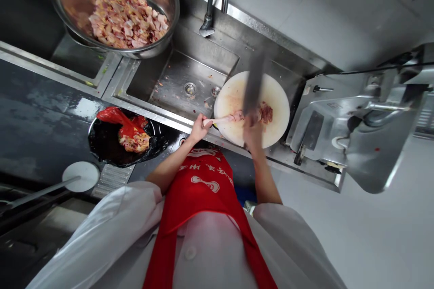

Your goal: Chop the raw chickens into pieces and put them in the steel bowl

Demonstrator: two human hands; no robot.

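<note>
My left hand [199,129] is closed around the pale, thin end of a long piece of raw meat [224,119]. That piece reaches onto a round white cutting board [230,92] at the sink's right side. In my right hand [253,133] is a cleaver [254,82], its wide blade smeared by motion over the board. Dark red chopped meat [266,113] lies on the board, just right of the blade. The cleaver and my right hand hide part of the meat.
A large steel bowl [171,13] of chopped meat stands at the upper left. Behind the sink basin [176,76] rises a faucet [207,25]. A metal slicing machine [325,117] is at right. Below left, a black-lined bin [105,144] holds a red bag and scraps.
</note>
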